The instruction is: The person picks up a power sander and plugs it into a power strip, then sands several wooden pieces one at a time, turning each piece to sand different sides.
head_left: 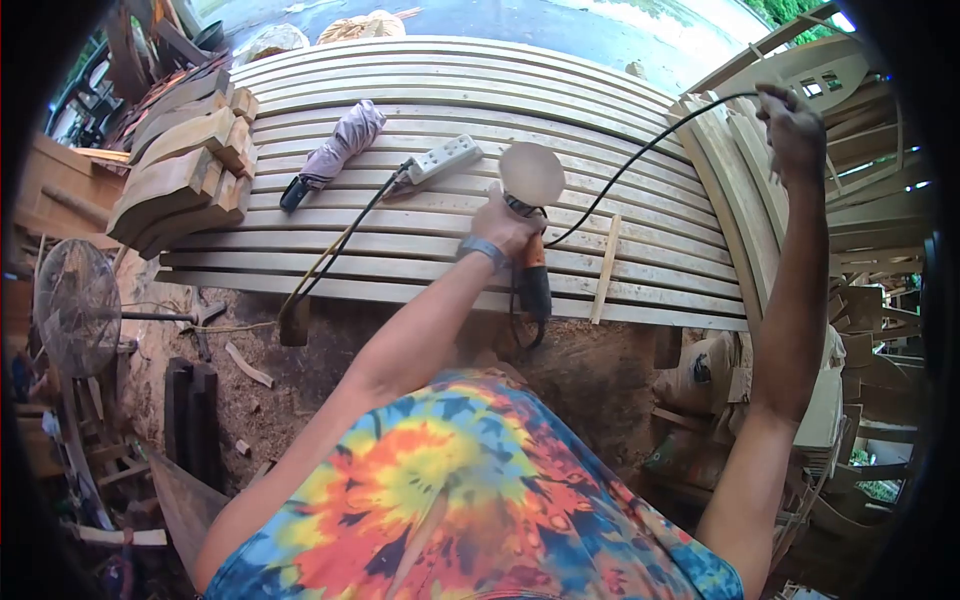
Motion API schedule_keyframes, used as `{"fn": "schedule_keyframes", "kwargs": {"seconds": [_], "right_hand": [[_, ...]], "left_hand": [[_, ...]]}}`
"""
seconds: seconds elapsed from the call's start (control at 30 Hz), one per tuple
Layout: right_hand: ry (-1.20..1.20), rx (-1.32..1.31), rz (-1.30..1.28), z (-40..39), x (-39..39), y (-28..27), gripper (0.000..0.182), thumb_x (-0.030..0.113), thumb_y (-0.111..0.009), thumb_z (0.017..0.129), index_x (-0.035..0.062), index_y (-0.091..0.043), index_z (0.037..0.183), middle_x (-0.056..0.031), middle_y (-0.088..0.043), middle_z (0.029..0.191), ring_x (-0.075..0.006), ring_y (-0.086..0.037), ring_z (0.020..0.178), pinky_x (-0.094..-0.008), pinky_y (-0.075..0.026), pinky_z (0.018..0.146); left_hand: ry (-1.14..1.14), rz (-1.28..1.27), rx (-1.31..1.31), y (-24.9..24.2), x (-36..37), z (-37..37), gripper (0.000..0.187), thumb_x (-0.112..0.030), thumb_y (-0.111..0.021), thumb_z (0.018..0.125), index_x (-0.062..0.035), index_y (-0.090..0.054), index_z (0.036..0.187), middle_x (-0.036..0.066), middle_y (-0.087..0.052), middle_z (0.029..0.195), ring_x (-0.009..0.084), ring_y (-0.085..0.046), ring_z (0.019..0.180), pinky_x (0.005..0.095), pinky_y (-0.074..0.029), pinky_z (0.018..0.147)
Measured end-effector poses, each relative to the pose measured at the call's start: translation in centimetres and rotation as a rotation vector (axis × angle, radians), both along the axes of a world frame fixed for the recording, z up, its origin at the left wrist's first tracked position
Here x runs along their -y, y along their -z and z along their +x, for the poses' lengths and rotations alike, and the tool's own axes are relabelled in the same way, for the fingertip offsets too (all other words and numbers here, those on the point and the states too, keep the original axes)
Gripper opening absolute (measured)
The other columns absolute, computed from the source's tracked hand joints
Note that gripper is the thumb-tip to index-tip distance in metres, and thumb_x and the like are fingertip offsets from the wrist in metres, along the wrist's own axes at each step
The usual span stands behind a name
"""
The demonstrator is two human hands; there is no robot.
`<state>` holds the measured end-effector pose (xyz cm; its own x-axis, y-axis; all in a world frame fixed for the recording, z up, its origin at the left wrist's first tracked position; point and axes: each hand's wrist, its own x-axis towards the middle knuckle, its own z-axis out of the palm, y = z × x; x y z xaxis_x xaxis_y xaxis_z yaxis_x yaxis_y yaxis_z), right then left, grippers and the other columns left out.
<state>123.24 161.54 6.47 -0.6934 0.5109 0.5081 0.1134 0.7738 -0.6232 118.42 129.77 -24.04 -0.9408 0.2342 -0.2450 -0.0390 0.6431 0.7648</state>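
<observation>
My left hand [503, 228], with a band on its wrist, is wrapped round the head of an angle grinder [537, 280] with an orange and black body. Its round tan sanding disc [532, 173] faces up, above the row of long wooden slats [420, 215]. At the far right, my right hand [797, 135] is raised, its fingers closed on a black power cord [640, 155]. That cord curves down from it to the slats beside the grinder. A white power strip [447, 158] lies on the slats left of the disc, with a plug in its near end.
A folded purple umbrella [340, 148] and a thin wooden stick [606, 270] lie on the slats. Curved wooden pieces [185, 165] are stacked at the left end, long boards [725, 190] at the right. A standing fan [78, 305] is at far left, above a floor strewn with shavings.
</observation>
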Motion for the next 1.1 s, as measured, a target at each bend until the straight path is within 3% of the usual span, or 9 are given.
{"fn": "schedule_keyframes", "kwargs": {"seconds": [0.1, 0.33, 0.47, 0.57, 0.67, 0.8, 0.93, 1.03, 1.1], "right_hand": [[-0.088, 0.287, -0.156, 4.8, -4.3, 3.9, 0.029, 0.012, -0.058, 0.093, 0.0038, -0.076, 0.114, -0.0016, -0.066, 0.076, -0.0043, -0.048, 0.053, -0.0224, -0.036, 0.046], [-0.563, 1.036, -0.389, 12.2, 8.6, 10.8, 0.037, 0.003, -0.064, 0.088, 0.0007, -0.072, 0.123, -0.0103, -0.075, 0.084, -0.0109, -0.065, 0.060, -0.0280, -0.053, 0.052], [-0.701, 1.038, 0.159, 13.7, 15.4, 12.8, 0.046, 0.042, -0.062, 0.099, 0.0034, -0.072, 0.121, -0.0215, -0.075, 0.101, -0.0385, -0.073, 0.095, -0.0426, -0.057, 0.086], [-0.877, 0.850, 0.145, 15.1, 21.2, 10.4, 0.047, 0.048, -0.057, 0.101, 0.0057, -0.073, 0.115, -0.0198, -0.074, 0.086, -0.0392, -0.072, 0.089, -0.0451, -0.055, 0.082], [-1.227, 0.889, -1.255, 15.9, 26.2, 14.5, 0.052, 0.037, -0.064, 0.100, -0.0013, -0.058, 0.135, -0.0069, -0.068, 0.116, -0.0138, -0.061, 0.104, -0.0328, -0.051, 0.095], [-1.244, 0.822, -1.666, 17.6, 33.1, 19.6, 0.048, 0.031, -0.075, 0.092, -0.0039, -0.061, 0.121, -0.0092, -0.067, 0.110, -0.0165, -0.066, 0.098, -0.0347, -0.055, 0.089], [-1.187, 1.082, -1.668, 17.3, 35.0, 20.9, 0.041, 0.025, -0.078, 0.087, -0.0001, -0.061, 0.115, -0.0068, -0.068, 0.097, -0.0165, -0.068, 0.083, -0.0332, -0.057, 0.075], [-0.888, 1.135, -1.475, 16.9, 35.7, 21.0, 0.033, 0.018, -0.080, 0.080, 0.0028, -0.064, 0.106, -0.0051, -0.067, 0.084, -0.0133, -0.066, 0.071, -0.0321, -0.054, 0.059], [-1.067, 1.041, -1.129, 17.0, 36.1, 22.6, 0.036, 0.020, -0.081, 0.079, 0.0000, -0.064, 0.103, -0.0050, -0.068, 0.082, -0.0144, -0.067, 0.071, -0.0328, -0.053, 0.061]], "left_hand": [[0.074, 0.460, -0.029, 0.3, 1.9, 0.1, 0.036, -0.020, -0.091, 0.073, 0.0020, -0.074, 0.096, 0.012, -0.077, 0.099, 0.0166, -0.072, 0.090, 0.0310, -0.057, 0.078], [0.160, 1.083, 0.295, -4.0, 7.7, 1.9, 0.046, -0.006, -0.077, 0.083, 0.0051, -0.061, 0.125, 0.009, -0.072, 0.102, 0.0166, -0.071, 0.088, 0.0323, -0.060, 0.079], [0.085, 1.170, 0.191, -9.3, 10.9, 6.5, 0.028, -0.012, -0.072, 0.090, 0.0010, -0.065, 0.114, 0.005, -0.071, 0.092, 0.0127, -0.070, 0.078, 0.0293, -0.058, 0.070], [-0.029, 1.141, 0.064, -10.7, 13.5, 11.0, 0.027, -0.015, -0.069, 0.094, 0.0016, -0.064, 0.115, 0.005, -0.070, 0.099, 0.0108, -0.067, 0.084, 0.0281, -0.057, 0.074], [-0.200, 1.092, -0.064, -11.0, 15.2, 14.6, 0.028, -0.018, -0.068, 0.097, 0.0019, -0.064, 0.116, 0.005, -0.069, 0.104, 0.0105, -0.066, 0.089, 0.0278, -0.056, 0.077], [-0.404, 0.902, -0.187, -9.0, 18.0, 17.7, 0.032, -0.025, -0.064, 0.102, 0.0029, -0.064, 0.118, 0.011, -0.072, 0.105, 0.0134, -0.068, 0.092, 0.0301, -0.055, 0.081], [-0.424, 0.422, -0.389, -10.4, 21.6, 20.4, 0.030, -0.027, -0.064, 0.101, 0.0022, -0.068, 0.108, 0.019, -0.074, 0.095, 0.0231, -0.074, 0.086, 0.0365, -0.056, 0.077], [-0.412, 0.154, -0.198, -9.4, 24.1, 23.0, 0.031, -0.028, -0.066, 0.094, -0.0004, -0.068, 0.082, 0.020, -0.071, 0.075, 0.0410, -0.071, 0.077, 0.0500, -0.054, 0.068], [-0.400, 0.027, -0.371, -8.8, 24.3, 24.2, 0.028, -0.024, -0.067, 0.094, -0.0004, -0.067, 0.079, 0.021, -0.070, 0.074, 0.0411, -0.068, 0.068, 0.0462, -0.053, 0.062]]}}
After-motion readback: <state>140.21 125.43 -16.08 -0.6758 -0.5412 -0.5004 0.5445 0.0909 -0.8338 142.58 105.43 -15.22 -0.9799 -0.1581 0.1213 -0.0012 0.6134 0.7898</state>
